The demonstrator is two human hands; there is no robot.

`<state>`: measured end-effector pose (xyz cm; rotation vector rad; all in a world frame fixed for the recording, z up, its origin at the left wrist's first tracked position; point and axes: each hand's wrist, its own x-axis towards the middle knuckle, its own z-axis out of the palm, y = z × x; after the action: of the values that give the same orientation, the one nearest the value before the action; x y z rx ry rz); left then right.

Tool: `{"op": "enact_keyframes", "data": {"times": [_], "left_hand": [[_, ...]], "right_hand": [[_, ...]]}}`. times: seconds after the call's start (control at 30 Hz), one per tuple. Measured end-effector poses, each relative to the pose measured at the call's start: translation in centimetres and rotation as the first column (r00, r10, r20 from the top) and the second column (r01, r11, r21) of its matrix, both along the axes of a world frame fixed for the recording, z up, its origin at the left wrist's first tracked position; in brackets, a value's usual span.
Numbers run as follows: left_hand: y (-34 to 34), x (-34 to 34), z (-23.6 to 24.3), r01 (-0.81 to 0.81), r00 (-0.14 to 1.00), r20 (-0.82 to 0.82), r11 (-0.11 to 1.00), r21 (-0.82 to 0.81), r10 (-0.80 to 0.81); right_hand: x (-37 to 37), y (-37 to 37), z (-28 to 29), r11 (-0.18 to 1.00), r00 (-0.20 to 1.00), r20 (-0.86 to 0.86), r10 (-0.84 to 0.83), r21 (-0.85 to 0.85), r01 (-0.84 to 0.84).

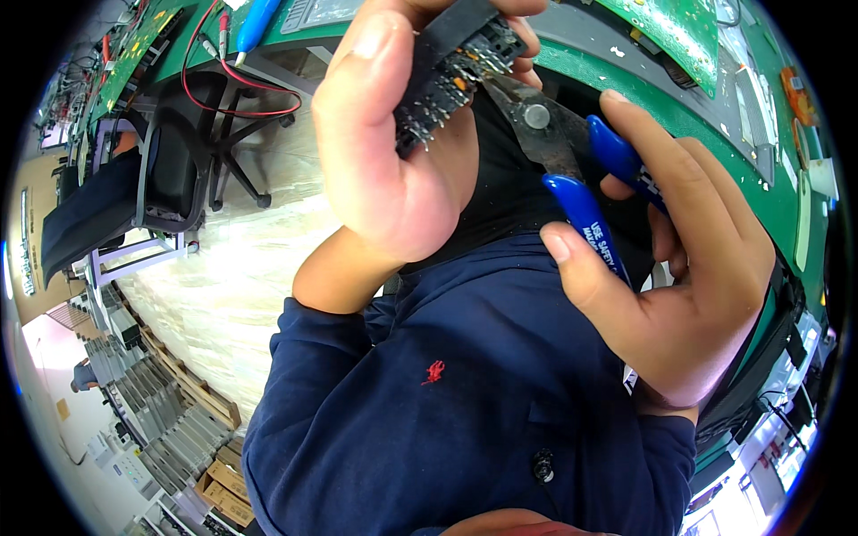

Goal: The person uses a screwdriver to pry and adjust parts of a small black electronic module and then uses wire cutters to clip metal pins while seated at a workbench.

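Note:
Up at the top of the view, my left hand (384,170) is closed round a black connector-like electronic part (460,67). Rows of thin metal pins stick out of its side, with small orange bits among them. My right hand (697,268) grips a pair of side cutters (559,138) with blue handles, the thumb on one handle and fingers on the other. The cutter tips reach the pin side of the black part; whether they touch a pin I cannot tell. Both hands are raised above my lap.
A green workbench (760,210) runs along the top and right, with a green circuit board (666,36) on it. At upper left are a blue pen-like tool (256,27), red and black leads (241,85) and a black office chair (179,147). Cardboard boxes (228,491) sit at lower left.

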<state>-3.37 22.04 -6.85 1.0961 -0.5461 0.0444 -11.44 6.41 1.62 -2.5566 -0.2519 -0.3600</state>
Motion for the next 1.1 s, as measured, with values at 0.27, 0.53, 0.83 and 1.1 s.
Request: {"op": "enact_keyframes", "data": {"times": [0.27, 0.53, 0.83, 1.1], "left_hand": [[-0.6, -0.2, 0.0, 0.022, 1.000, -0.002, 0.999, 0.036, -0.022], [-1.0, -0.1, 0.0, 0.039, 0.999, 0.005, 0.998, 0.054, -0.039], [-1.1, -0.1, 0.1, 0.046, 0.999, 0.013, 0.996, 0.073, -0.047], [-1.0, -0.1, 0.0, 0.047, 0.999, 0.017, 0.996, 0.082, -0.048]], "right_hand": [[-0.3, -0.6, 0.6, 0.996, 1.000, 0.027, 0.007, -0.090, -0.004], [-0.5, -0.5, 1.1, 0.986, 0.999, 0.028, -0.033, -0.160, 0.037], [-0.5, -0.9, 1.3, 0.983, 1.000, 0.022, 0.002, -0.184, 0.002], [-0.2, -0.8, 2.5, 0.954, 0.999, 0.006, 0.054, -0.296, -0.050]]}}
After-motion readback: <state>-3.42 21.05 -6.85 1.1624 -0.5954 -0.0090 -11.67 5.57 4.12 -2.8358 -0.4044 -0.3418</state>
